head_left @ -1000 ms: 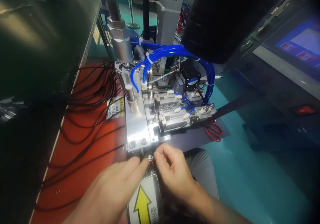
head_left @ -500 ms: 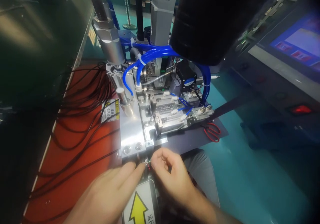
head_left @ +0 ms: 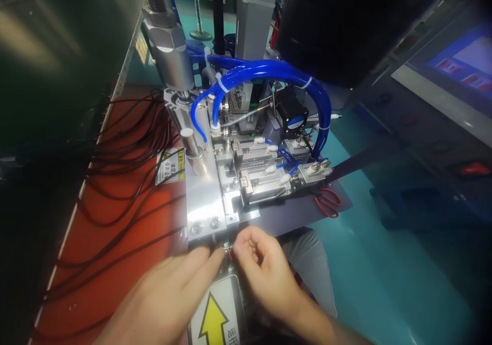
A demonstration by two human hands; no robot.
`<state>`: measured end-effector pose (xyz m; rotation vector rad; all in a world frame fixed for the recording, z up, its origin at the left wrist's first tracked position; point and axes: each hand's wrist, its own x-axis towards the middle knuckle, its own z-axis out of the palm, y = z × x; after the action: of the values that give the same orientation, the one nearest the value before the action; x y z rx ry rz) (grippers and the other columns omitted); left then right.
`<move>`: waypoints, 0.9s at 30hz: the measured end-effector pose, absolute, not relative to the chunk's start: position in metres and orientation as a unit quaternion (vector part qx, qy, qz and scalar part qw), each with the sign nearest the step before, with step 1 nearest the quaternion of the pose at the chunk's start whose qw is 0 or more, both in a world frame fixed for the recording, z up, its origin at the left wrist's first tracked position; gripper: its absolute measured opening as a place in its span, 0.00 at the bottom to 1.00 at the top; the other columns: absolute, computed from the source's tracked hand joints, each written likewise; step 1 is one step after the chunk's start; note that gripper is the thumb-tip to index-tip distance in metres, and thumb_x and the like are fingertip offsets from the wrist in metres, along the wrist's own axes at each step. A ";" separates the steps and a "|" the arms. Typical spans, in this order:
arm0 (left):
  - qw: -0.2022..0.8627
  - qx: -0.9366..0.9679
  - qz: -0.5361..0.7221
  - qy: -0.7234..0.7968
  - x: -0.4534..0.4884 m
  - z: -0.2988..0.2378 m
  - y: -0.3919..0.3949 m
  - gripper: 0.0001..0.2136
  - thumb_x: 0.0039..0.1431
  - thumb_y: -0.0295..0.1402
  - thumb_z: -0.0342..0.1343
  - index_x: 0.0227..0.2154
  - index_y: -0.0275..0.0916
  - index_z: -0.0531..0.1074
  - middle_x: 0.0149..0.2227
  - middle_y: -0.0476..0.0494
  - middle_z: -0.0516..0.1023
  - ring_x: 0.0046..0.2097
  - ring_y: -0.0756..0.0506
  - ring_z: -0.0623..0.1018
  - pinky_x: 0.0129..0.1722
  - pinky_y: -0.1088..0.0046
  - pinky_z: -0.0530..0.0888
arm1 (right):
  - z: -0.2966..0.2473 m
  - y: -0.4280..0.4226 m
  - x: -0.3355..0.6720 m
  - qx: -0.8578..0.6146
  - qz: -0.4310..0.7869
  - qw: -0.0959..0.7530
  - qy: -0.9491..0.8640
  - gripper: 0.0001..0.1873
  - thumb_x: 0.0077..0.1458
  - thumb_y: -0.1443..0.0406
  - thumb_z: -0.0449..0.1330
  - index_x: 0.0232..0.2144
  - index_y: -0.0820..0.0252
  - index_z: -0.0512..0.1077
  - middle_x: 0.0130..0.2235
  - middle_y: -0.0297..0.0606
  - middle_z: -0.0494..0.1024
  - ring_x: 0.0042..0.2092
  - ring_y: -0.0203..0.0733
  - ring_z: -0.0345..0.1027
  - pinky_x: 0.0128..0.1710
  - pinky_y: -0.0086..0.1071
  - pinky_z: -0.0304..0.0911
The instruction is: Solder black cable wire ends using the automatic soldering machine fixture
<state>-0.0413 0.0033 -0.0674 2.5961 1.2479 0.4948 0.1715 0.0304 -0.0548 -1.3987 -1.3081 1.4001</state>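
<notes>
My left hand [head_left: 172,293] and my right hand [head_left: 265,273] meet at the near edge of a metal machine fixture [head_left: 203,201]. Both pinch a small bundle of thin wire ends [head_left: 228,251], red among them, between their fingertips. My left fingers point right and press together at the wires. My right fingers are curled, thumb and forefinger closed on the same bundle. A label with a yellow arrow [head_left: 213,322] lies just below the hands.
Blue air hoses [head_left: 265,73] loop over the fixture, with a steel cylinder [head_left: 169,53] at its left. Several black cables [head_left: 126,181] sprawl over the orange mat [head_left: 111,263]. Red-handled scissors [head_left: 326,201] lie right of the fixture. A control screen [head_left: 457,63] stands far right.
The view has shifted slightly; both hands stay pinched on the wire ends at the fixture's near edge, moving a little left and down from a second ago.
</notes>
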 end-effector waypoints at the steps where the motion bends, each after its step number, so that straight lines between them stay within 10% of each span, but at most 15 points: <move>1: 0.107 0.883 0.169 0.424 -0.041 -0.068 0.003 0.35 0.53 0.24 0.48 0.66 0.42 0.54 0.55 0.37 0.74 0.51 0.38 0.77 0.49 0.63 0.75 | -0.055 0.030 0.171 -0.549 0.540 0.372 -0.518 0.09 0.61 0.63 0.56 0.28 0.59 0.67 0.25 0.29 0.66 0.26 0.34 0.59 0.27 0.29 0.56; 27: -0.016 0.916 0.185 0.356 -0.045 -0.071 0.016 0.25 0.64 0.29 0.44 0.64 0.37 0.59 0.46 0.39 0.81 0.43 0.45 0.81 0.46 0.74 0.75 | -0.039 0.046 0.168 -0.581 0.639 0.320 -0.389 0.12 0.58 0.60 0.60 0.26 0.60 0.67 0.21 0.27 0.65 0.23 0.32 0.58 0.25 0.27 0.55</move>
<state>-0.0448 0.0157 -0.0712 2.9063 1.1307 0.5873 0.1678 0.0459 -0.0386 -1.5283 -1.0223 1.6801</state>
